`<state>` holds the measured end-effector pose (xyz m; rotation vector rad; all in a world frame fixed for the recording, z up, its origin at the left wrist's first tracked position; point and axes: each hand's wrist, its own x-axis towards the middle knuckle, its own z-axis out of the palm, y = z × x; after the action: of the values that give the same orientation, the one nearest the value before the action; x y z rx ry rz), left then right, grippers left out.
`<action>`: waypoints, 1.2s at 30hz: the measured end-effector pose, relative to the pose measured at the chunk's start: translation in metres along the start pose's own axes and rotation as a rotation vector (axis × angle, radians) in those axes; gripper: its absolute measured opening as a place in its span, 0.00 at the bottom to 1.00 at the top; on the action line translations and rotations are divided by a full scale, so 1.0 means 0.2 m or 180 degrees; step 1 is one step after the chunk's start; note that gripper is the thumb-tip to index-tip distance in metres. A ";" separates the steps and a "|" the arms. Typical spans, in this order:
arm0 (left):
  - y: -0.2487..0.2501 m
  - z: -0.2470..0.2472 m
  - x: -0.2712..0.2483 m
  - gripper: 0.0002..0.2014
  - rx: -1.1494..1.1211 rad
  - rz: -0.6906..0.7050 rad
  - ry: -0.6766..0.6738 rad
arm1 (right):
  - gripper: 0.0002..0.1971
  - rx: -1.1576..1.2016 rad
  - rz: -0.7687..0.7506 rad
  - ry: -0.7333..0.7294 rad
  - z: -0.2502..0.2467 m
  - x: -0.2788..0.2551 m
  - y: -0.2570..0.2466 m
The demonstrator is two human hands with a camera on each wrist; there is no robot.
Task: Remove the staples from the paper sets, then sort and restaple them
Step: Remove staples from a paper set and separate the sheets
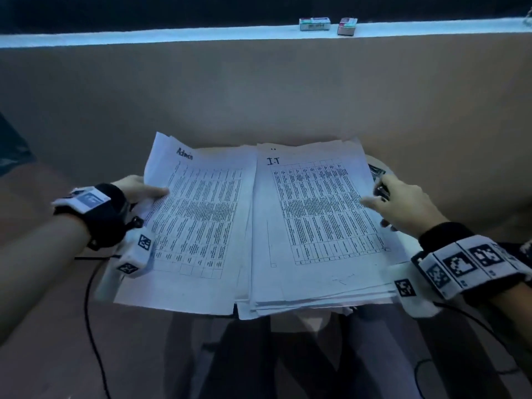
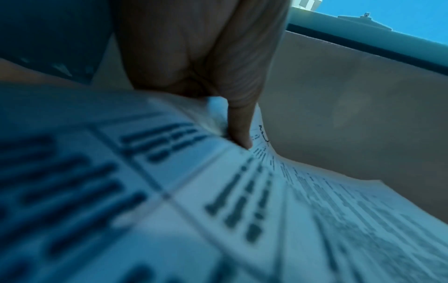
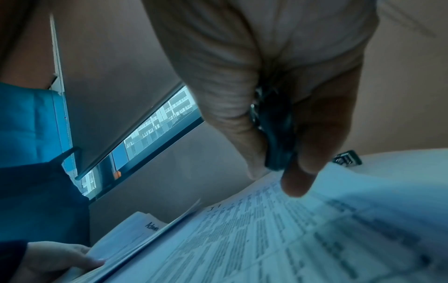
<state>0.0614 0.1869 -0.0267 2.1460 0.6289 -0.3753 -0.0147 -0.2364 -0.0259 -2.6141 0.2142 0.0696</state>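
Left hand (image 1: 138,188) pinches the "Admin" stack (image 1: 195,226) at its edge; right hand (image 1: 403,203) grips a dark tool (image 3: 276,134), likely a staple remover, fingertips on the "I.T" stack (image 1: 322,220). Both stacks overhang a small table (image 1: 380,162). Risk: loose sheets slide off or mix.

Both paper stacks, the Admin set (image 1: 195,226) and the I.T set (image 1: 319,223), are thin matt white sheets with black printed tables, edges slightly curled and uneven (handwritten headings in dark ink). Dark tool (image 3: 276,134) in the right hand (image 1: 403,205) looks like smooth hard plastic with a small shiny metal part. Wrist bands (image 1: 472,269) are black cloth carrying matt white blocks with printed tags. Wall (image 1: 259,90) is flat matt tan. Ledge (image 1: 172,38) is smooth, pale. Two small boxes (image 1: 314,23) look like printed cardboard, slightly glossy
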 end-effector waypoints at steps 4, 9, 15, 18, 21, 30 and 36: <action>0.04 0.12 -0.03 0.18 -0.0083 0.0160 0.0210 | 0.10 -0.0016 -0.0092 -0.0302 0.08 0.02 -0.02; 0.06 0.15 -0.05 0.31 0.0382 0.0402 0.0932 | 0.23 -0.0555 0.0339 -0.0056 0.10 0.09 0.04; 0.26 0.44 -0.35 0.21 0.1584 0.1801 0.0508 | 0.28 -0.0056 0.0659 -0.0015 0.10 0.13 0.10; 0.34 0.70 -0.52 0.18 0.1913 0.1992 -0.0501 | 0.31 0.0046 0.0759 -0.0165 0.10 0.14 0.08; 0.36 0.88 -0.61 0.19 0.2046 0.1859 -0.0947 | 0.19 0.0292 0.0959 -0.0179 0.08 0.16 0.11; 0.27 0.94 -0.53 0.27 0.1569 0.1391 -0.0545 | 0.13 0.1215 0.0802 0.0271 -0.01 0.12 0.27; 0.39 0.94 -0.47 0.38 0.0202 0.0757 -0.0952 | 0.16 0.2193 0.0129 0.0096 -0.05 -0.01 0.30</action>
<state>0.0195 -0.0324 -0.0444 2.1382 0.1923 -0.5765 -0.0261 -0.2919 -0.0471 -1.9259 0.2491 -0.0276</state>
